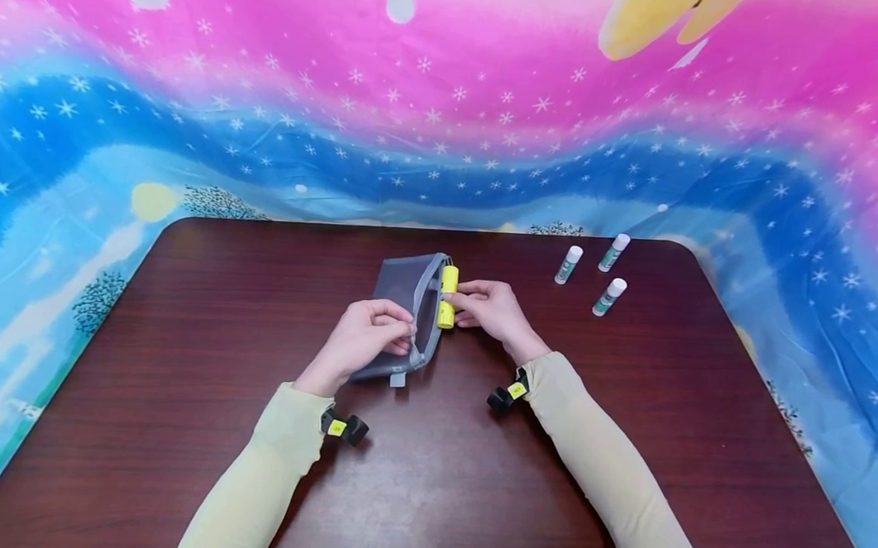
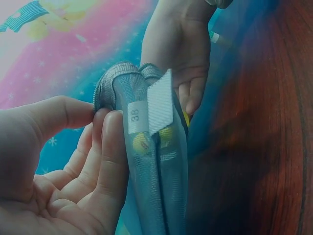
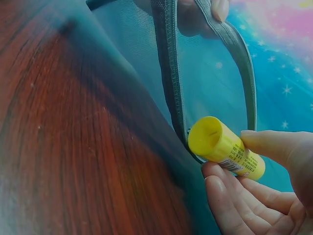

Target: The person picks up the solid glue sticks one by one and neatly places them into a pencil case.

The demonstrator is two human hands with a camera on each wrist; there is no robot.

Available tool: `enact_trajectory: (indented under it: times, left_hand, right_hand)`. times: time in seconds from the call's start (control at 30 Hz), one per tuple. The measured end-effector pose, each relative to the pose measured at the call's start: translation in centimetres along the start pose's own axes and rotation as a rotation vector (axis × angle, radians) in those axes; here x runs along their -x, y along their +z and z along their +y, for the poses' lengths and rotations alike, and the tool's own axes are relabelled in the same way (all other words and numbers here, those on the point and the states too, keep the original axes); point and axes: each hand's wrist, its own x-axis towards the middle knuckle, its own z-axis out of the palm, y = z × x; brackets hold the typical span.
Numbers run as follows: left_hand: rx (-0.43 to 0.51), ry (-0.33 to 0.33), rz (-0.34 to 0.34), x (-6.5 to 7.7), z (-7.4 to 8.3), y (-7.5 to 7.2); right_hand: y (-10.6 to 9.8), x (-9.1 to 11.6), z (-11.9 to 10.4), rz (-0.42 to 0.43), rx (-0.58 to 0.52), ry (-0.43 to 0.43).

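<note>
A grey mesh zipper pouch (image 1: pixel 401 282) stands over the table with its zipped mouth spread apart, facing right. My left hand (image 1: pixel 365 335) pinches one zipper edge (image 2: pixel 102 93) of that mouth between thumb and fingers. In my right hand (image 1: pixel 491 310), thumb and fingertips grip a yellow glue stick (image 3: pixel 227 149) by its side. The stick is right at the pouch's opening, its hollow-looking end toward the right wrist camera. A white tag (image 2: pixel 160 103) sticks out from the pouch's near end, and yellow spots (image 2: pixel 142 143) show through the mesh.
Three white-capped glue sticks with green labels stand at the back right: one at left (image 1: pixel 569 265), one behind (image 1: pixel 614 253) and one in front (image 1: pixel 609 298). The dark wooden table (image 1: pixel 180 376) is bordered by a patterned pink and blue cloth (image 1: pixel 446 134).
</note>
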Motion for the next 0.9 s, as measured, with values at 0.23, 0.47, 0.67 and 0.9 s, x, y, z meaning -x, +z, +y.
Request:
enact_trajectory:
  times: [0.23,0.47,0.67,0.9]
  left_hand:
    - [0.007,0.007,0.0,-0.1,-0.1,0.1]
    - [0.007,0.003,-0.002,-0.1,-0.2,0.2]
    - [0.006,0.006,-0.007,-0.1,-0.1,0.3]
    - [0.024,0.022,-0.013,-0.1,-0.2,0.4]
  right_hand:
    - [0.5,0.0,-0.1,0.005,0.013,-0.004]
    - [0.8,-0.4,-0.1,0.012,0.028,0.026]
    - [1.0,-0.6,0.1,0.013,0.018,0.04]
    - [1.2,-0.4,0.1,0.003,-0.032,0.006]
